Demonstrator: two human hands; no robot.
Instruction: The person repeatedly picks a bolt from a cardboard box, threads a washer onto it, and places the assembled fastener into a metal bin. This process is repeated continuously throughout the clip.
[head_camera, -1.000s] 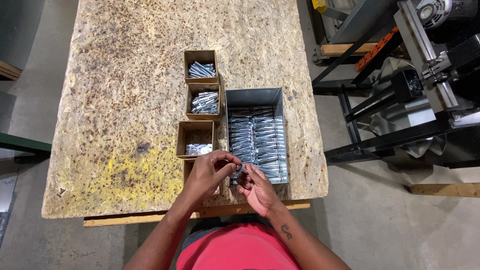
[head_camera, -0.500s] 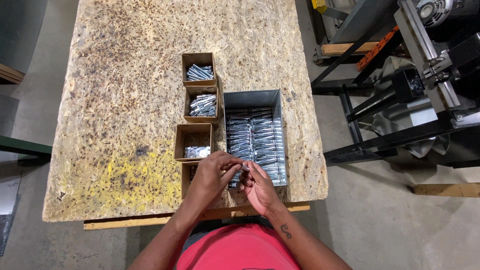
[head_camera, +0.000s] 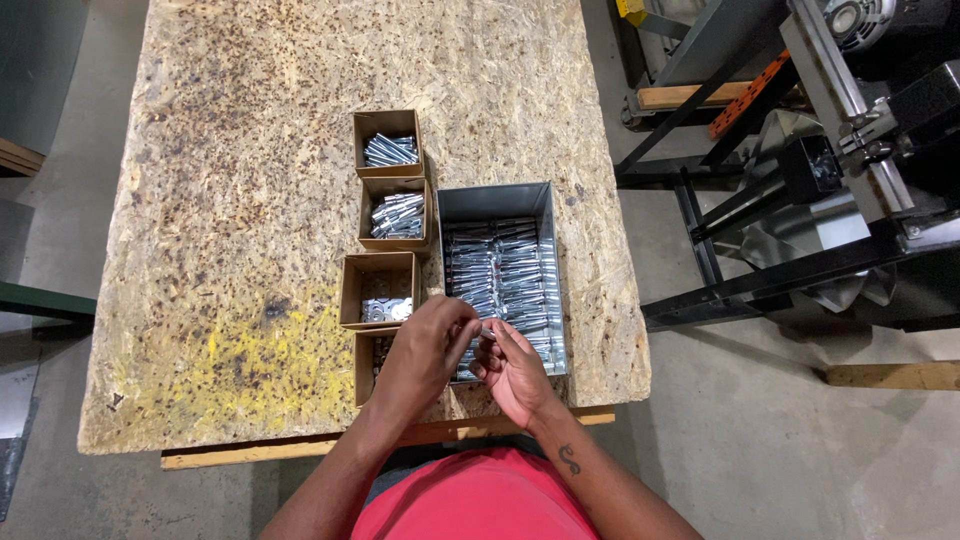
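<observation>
A wide chipboard table (head_camera: 250, 200), stained brown and smeared yellow near its left front, carries everything in view. Just left of centre runs a column of four small cardboard boxes: the far box (head_camera: 388, 142) and the one below it (head_camera: 396, 213) hold bright metal fasteners, the third box (head_camera: 378, 290) holds a few flat silvery pieces, and the nearest box (head_camera: 368, 362) is mostly hidden under the left hand (head_camera: 425, 350). That hand is curled, its fingertips pinching a small metal part (head_camera: 487, 331), which sits between the two hands just above the near end of the grey metal bin (head_camera: 500, 270). Compared with half a second ago, both hands sit much as they did, pressed close over the part; only the fingers have shifted slightly, so the small piece is evidently being worked or fitted rather than picked or dropped. The right hand (head_camera: 515, 370) grips the same part from the other side, palm turned up. Further right stands a dark machine frame (head_camera: 800, 200) on the concrete floor.
</observation>
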